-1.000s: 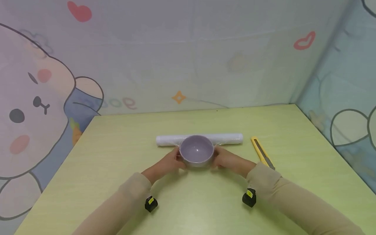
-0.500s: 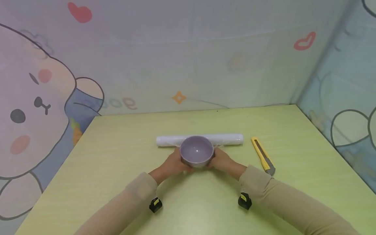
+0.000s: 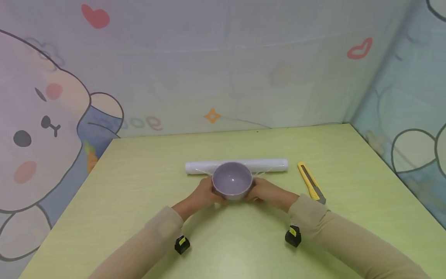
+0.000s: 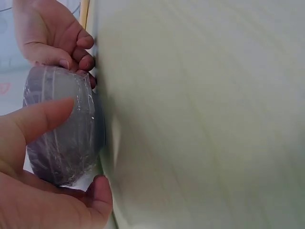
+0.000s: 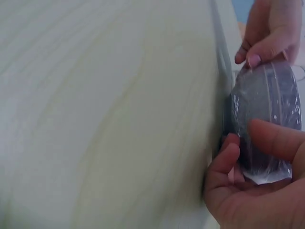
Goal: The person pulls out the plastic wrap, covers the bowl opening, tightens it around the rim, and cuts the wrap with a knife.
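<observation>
A purple bowl (image 3: 232, 180) with clear plastic wrap stretched over it sits between both hands, at the middle of the table. In the left wrist view, wrinkled wrap (image 4: 71, 162) clings to the bowl's outer wall. My left hand (image 3: 203, 193) holds the left side, its thumb (image 4: 52, 117) laid against the wrapped wall and fingers curled toward the base. On the opposite side, my right hand (image 3: 270, 192) holds the bowl likewise, with its thumb (image 5: 274, 138) on the wrap. Loose wisps of wrap stick out beside the rim at both sides.
Behind the bowl lies a white roll of plastic wrap (image 3: 271, 165), partly hidden by it. A yellow box cutter (image 3: 309, 180) rests on the light yellow-green table (image 3: 146, 162) near the right forearm. A printed cloth backdrop (image 3: 244, 77) rises at the table's back edge.
Both hands closed in around the bowl, then spread slightly apart again, with the fingers shifting along its sides. The bowl has hardly moved; wisps of wrap now stick out more clearly beside it.
</observation>
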Tool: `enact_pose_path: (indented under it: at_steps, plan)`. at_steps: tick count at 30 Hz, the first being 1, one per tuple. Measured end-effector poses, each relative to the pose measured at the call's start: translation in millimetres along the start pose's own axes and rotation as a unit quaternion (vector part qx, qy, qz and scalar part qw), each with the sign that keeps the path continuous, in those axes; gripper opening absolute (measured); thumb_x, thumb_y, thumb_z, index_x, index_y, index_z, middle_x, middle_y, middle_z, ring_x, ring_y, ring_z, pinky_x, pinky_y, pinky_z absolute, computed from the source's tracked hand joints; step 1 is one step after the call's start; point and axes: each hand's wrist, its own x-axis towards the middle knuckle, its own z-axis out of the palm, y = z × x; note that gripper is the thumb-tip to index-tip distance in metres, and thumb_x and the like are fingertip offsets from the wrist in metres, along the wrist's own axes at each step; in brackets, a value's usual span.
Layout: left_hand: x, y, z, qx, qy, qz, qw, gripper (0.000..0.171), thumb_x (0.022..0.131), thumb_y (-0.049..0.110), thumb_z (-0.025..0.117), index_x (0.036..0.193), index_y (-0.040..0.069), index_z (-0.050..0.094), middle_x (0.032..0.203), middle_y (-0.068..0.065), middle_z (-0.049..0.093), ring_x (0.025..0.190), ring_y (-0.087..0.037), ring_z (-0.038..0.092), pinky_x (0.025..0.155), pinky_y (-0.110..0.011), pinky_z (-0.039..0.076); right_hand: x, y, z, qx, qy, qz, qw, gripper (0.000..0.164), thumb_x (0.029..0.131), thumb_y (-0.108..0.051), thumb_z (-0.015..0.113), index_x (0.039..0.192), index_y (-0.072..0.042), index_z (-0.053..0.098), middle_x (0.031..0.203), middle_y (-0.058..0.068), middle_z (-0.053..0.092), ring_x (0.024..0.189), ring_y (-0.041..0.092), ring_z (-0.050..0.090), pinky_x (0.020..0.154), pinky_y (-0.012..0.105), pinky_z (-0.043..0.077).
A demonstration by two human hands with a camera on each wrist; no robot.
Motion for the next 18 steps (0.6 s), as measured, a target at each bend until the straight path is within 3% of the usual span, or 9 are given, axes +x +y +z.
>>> enact_pose_path:
  at_steps: [4, 7, 12, 14, 18]
  plan:
    - [-2.4, 1.5, 1.9, -0.016, 0.017, -0.058, 0.9980, 0.087, 0.059, -0.001, 0.080, 0.135, -0.002, 0.037, 0.130, -0.021, 0.048, 0.123, -0.034, 0.044, 0.107, -0.050, 0.027, -4.7, 1.3, -11.2, -0.010, -0.033, 0.003, 0.999, 0.043, 0.076, -0.007, 0.063, 0.117, 0.004, 0.053, 0.104, 0.009, 0.058, 0.082, 0.015, 0.052, 0.070, 0.027, 0.047]
    - [-7.0, 6.1, 6.7, 0.004, 0.060, -0.111, 0.9920, 0.090, 0.061, 0.006, 0.081, 0.134, -0.007, 0.031, 0.131, -0.024, 0.041, 0.122, -0.037, 0.042, 0.104, -0.051, 0.032, -9.8, -1.5, -24.5, -0.049, -0.038, 0.002, 0.998, 0.045, 0.083, -0.014, 0.060, 0.123, 0.004, 0.050, 0.110, 0.012, 0.060, 0.091, 0.017, 0.056, 0.075, 0.030, 0.048]
    - [-13.8, 19.0, 17.9, 0.061, 0.126, -0.168, 0.9758, 0.103, 0.062, 0.019, 0.082, 0.138, -0.009, 0.018, 0.138, -0.027, 0.028, 0.128, -0.040, 0.031, 0.105, -0.051, 0.030, -16.3, -13.9, -53.3, -0.147, 0.017, -0.008, 0.989, 0.037, 0.090, -0.018, 0.053, 0.120, 0.003, 0.051, 0.113, 0.016, 0.060, 0.098, 0.023, 0.060, 0.077, 0.034, 0.048]
    - [-15.0, 23.8, 24.2, 0.065, 0.153, -0.169, 0.9716, 0.106, 0.061, 0.022, 0.083, 0.137, -0.009, 0.017, 0.138, -0.027, 0.026, 0.129, -0.040, 0.027, 0.105, -0.053, 0.028, -16.4, -17.3, -64.6, -0.220, 0.067, -0.036, 0.973, 0.029, 0.091, -0.017, 0.051, 0.114, 0.001, 0.054, 0.109, 0.016, 0.062, 0.094, 0.025, 0.060, 0.075, 0.035, 0.048]
    - [-15.8, 29.2, 37.7, 0.084, 0.192, -0.160, 0.9646, 0.110, 0.058, 0.032, 0.086, 0.136, -0.006, 0.018, 0.137, -0.025, 0.025, 0.126, -0.041, 0.025, 0.100, -0.056, 0.030, -10.3, -17.5, -85.2, -0.341, 0.154, -0.086, 0.923, 0.028, 0.090, -0.011, 0.046, 0.115, 0.001, 0.054, 0.112, 0.020, 0.059, 0.099, 0.032, 0.057, 0.079, 0.042, 0.047]
